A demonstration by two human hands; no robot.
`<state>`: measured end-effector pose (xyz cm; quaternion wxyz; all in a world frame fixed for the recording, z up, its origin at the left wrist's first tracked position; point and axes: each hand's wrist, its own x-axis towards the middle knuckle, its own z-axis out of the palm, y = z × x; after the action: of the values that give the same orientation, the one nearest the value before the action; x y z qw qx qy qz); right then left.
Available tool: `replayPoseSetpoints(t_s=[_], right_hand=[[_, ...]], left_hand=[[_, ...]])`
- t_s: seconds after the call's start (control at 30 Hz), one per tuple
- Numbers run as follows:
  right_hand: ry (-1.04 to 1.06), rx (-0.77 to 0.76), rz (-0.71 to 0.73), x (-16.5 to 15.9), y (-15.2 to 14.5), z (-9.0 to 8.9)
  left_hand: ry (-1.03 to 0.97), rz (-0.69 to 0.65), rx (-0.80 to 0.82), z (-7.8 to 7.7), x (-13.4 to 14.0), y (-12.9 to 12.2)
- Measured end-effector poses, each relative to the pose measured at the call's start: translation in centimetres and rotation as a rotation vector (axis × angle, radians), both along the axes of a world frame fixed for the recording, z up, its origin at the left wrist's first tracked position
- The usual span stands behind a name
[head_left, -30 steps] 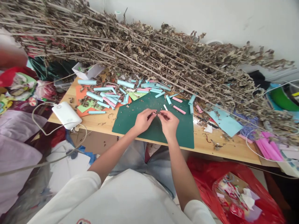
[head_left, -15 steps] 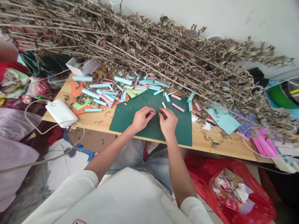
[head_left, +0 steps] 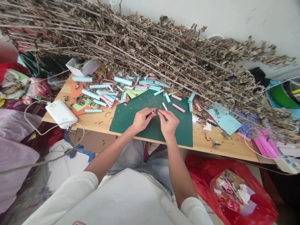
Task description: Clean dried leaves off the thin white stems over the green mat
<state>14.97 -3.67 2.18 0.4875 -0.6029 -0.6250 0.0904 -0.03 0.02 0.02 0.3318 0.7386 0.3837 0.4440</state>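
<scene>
Left hand (head_left: 140, 119) and right hand (head_left: 168, 122) meet over green cutting mat (head_left: 131, 120) on bench (head_left: 100, 120). Fingers (head_left: 162, 113) pressed together — pinching small curled strip (head_left: 153, 112) btwn both hands. Strip too small to identify.

A tiny, pale ring-shaped piece (head_left: 153, 112) sits pinched at the fingertips above the green cutting mat (head_left: 131, 118). It is too small to tell its material. The mat lies flat on the wooden table's near edge.

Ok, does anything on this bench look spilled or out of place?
Yes: dry leaf crumbs lie scattered over the green cutting mat, and the dried stalks overhang the paper rolls. The white charger sits at the table's edge.
</scene>
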Motion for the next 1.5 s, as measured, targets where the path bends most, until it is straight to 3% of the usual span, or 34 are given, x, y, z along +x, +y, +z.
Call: replayPoseSetpoints(t_s=[0.2, 0.37, 0.53, 0.83, 1.07, 1.17, 1.27, 1.4, 1.5], right_hand=[[0.059, -0.035, 0.065, -0.3, -0.6, 2.4], [-0.101, -0.083, 0.185, -0.3, -0.4, 2.6], [-0.168, -0.088, 0.165, -0.5, -0.5, 2.8], [0.071, -0.224, 0.158, -0.7, 0.3, 3.6], [-0.285, -0.128, 0.237, -0.3, -0.3, 3.5], [-0.336, -0.093, 0.237, -0.3, -0.7, 3.3], [-0.190, -0.109, 0.223, -0.4, -0.7, 3.0], [0.186, -0.242, 0.151, -0.7, -0.6, 2.3], [0.354, -0.307, 0.089, -1.1, -0.8, 1.7]], left_hand=[[0.010, -0.006, 0.026, -0.2, 0.0, 0.0], [0.025, -0.016, 0.036, -0.2, -0.1, 0.0], [0.033, -0.014, 0.032, -0.2, -0.2, 0.0], [0.056, 0.005, 0.037, 0.1, -0.1, -0.1], [0.066, 0.005, 0.023, 0.3, -0.3, -0.3], [0.068, 0.000, 0.014, 0.3, -0.3, -0.3], [0.068, 0.001, 0.012, 0.2, -0.3, -0.3], [0.061, 0.009, 0.019, 0.0, -0.3, -0.2], [0.060, 0.009, 0.014, 0.0, -0.2, -0.1]])
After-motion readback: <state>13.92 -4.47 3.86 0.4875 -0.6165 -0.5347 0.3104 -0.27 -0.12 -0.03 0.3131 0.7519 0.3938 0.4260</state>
